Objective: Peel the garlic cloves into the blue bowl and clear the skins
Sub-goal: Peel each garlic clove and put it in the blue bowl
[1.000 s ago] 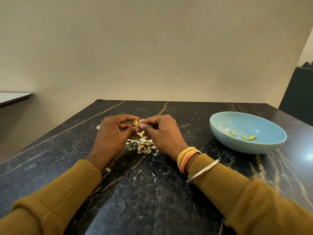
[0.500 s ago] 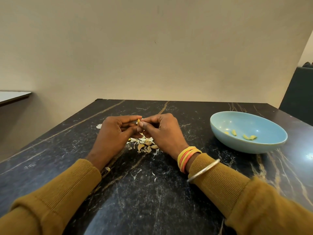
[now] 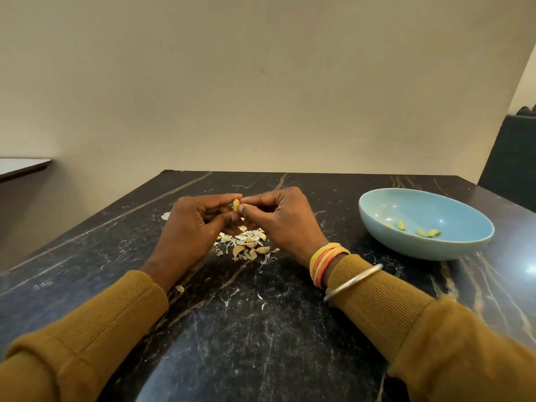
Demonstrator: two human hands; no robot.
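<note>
A small yellowish garlic clove (image 3: 236, 205) is pinched between the fingertips of my left hand (image 3: 193, 227) and my right hand (image 3: 282, 220), both raised a little above the black marble table (image 3: 261, 329). Under the hands lies a pile of garlic cloves and pale papery skins (image 3: 246, 245). The blue bowl (image 3: 377, 219) stands to the right on the table. Several peeled cloves (image 3: 417, 229) lie in its bottom.
Stray skin flakes (image 3: 166, 216) lie scattered left of the hands and near my left wrist. A white tabletop (image 3: 20, 166) juts in at far left. A dark piece of furniture (image 3: 513, 158) stands beyond the table's right corner. The beige wall is just behind the table.
Both hands have lifted slightly with the clove and the fingertips have shifted round it. The pile and the bowl have not moved.
</note>
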